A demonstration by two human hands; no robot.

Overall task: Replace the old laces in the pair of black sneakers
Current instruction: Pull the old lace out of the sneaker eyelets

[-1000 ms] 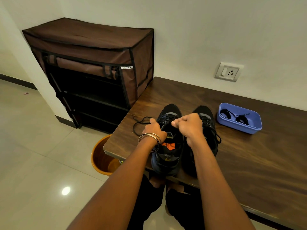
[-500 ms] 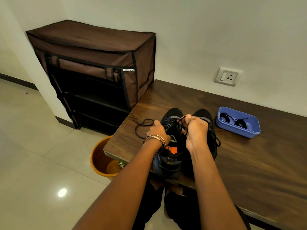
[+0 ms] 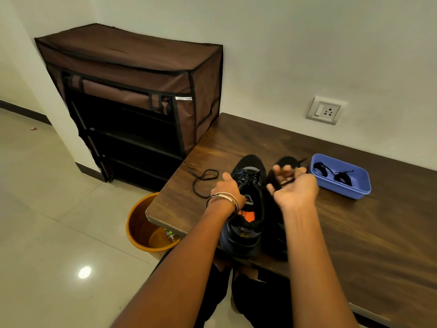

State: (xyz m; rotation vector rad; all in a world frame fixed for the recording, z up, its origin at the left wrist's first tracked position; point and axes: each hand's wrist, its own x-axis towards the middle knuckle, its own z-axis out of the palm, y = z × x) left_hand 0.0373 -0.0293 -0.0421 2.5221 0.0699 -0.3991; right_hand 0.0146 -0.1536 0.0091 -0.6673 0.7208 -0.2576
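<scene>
Nearest, two black sneakers stand side by side at the near edge of the dark wooden table (image 3: 354,233), toes pointing to the wall. Left black sneaker (image 3: 246,223) shows an orange insole patch; the left hand (image 3: 228,188), two metal bangles at the wrist, grips its left flank near the eyelets. Right black sneaker (image 3: 277,237) sits just beside it, mostly hidden by the right hand (image 3: 294,188). That hand is palm-up and motion-blurred, fingers curled round a black lace (image 3: 285,183) drawn out over the sneakers. Left of the left sneaker, loose lace (image 3: 203,179) lies looped on the table. Right of the sneakers, blue plastic tray (image 3: 340,189) holds two coiled black laces (image 3: 331,172). Beyond, brown fabric shoe rack (image 3: 142,74).
</scene>
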